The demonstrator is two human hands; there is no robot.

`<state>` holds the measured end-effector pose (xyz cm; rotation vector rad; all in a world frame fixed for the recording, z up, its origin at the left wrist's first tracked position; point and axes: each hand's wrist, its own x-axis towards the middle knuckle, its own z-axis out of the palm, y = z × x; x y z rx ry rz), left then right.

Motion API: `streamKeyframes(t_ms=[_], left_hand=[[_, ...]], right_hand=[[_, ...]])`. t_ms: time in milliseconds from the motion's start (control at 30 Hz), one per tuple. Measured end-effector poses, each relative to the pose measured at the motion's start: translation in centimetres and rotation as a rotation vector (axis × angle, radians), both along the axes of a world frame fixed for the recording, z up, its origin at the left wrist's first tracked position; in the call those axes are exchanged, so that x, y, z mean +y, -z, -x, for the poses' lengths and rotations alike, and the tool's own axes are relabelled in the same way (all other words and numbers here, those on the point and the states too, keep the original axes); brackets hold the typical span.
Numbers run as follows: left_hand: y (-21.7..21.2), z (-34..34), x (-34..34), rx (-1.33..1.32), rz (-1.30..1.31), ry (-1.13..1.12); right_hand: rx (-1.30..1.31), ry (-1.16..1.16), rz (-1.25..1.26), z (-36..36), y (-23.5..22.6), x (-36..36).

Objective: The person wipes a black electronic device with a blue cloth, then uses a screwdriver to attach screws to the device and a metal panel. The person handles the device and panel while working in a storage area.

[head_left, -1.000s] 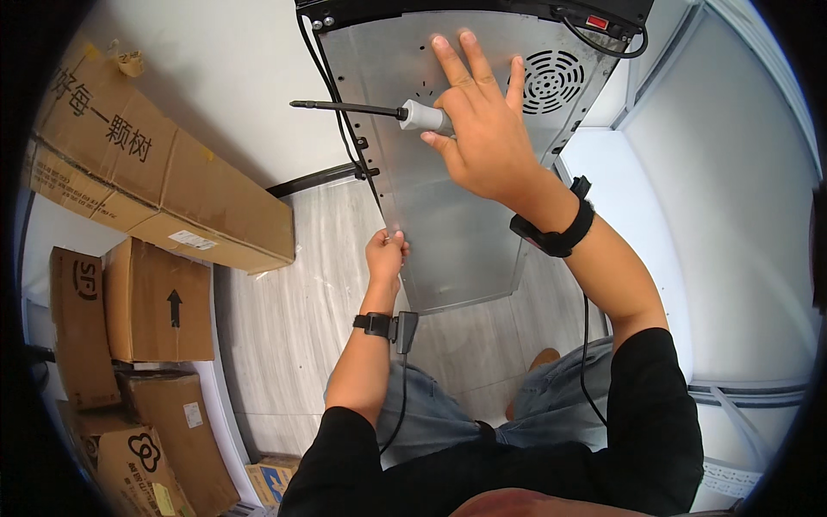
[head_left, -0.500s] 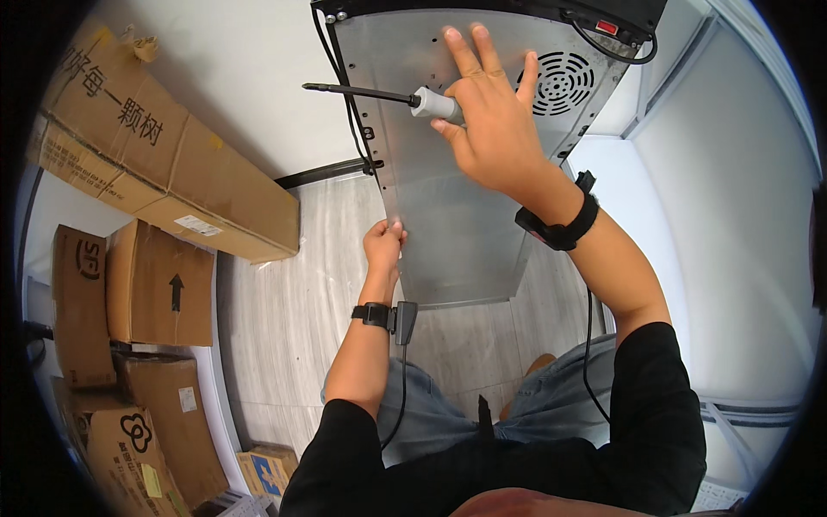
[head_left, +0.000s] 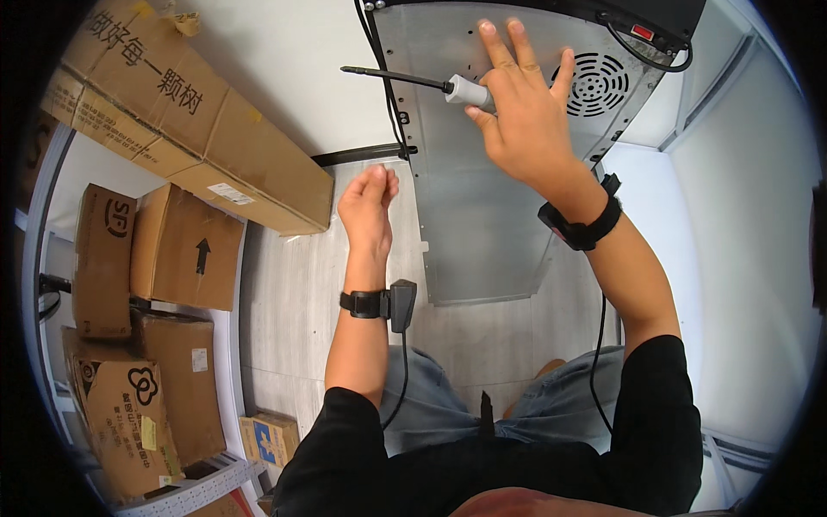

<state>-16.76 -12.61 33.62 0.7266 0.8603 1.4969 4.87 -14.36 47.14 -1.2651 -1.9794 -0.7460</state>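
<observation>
Grey metal panel [head_left: 482, 215] at 12 o'clock. Right hand [head_left: 525, 112] lies flat on it, fingers spread, a grey-handled screwdriver [head_left: 431, 82] tucked under the thumb, its shaft pointing to 9 o'clock. Left hand [head_left: 369, 207], fingers curled loosely together and holding nothing, sits just beside the panel's left edge.

**Bright, even light; strong fisheye bend at the rim**

The scene is brightly and evenly lit, with soft, weak shadows. The white surfaces at 12 and 3 o'clock are close to washed out, and the grey metal panel [head_left: 482, 172] carries a dull sheen without hard glare. Focus is sharp at the centre; the right hand [head_left: 525, 121] shows no motion blur. Straight edges curve toward the rim, most at 9 o'clock by the cardboard boxes [head_left: 164, 250]. A black vignette rings the frame.
</observation>
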Motion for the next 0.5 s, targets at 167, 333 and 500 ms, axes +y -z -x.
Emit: streamKeyframes(t_ms=[167,333,500], left_hand=[[-6.0,-1.0,0.7,0.014,-0.174,0.042],[-9.3,-2.3,3.9,0.11,-0.348,-0.007],[-11.4,-3.7,5.4,0.163,-0.44,-0.053]], right_hand=[[0.023,-0.008,-0.017,-0.3,0.6,0.3],[0.042,-0.008,0.007,-0.6,0.7,0.2],[0.06,-0.011,0.004,-0.9,0.7,0.1]])
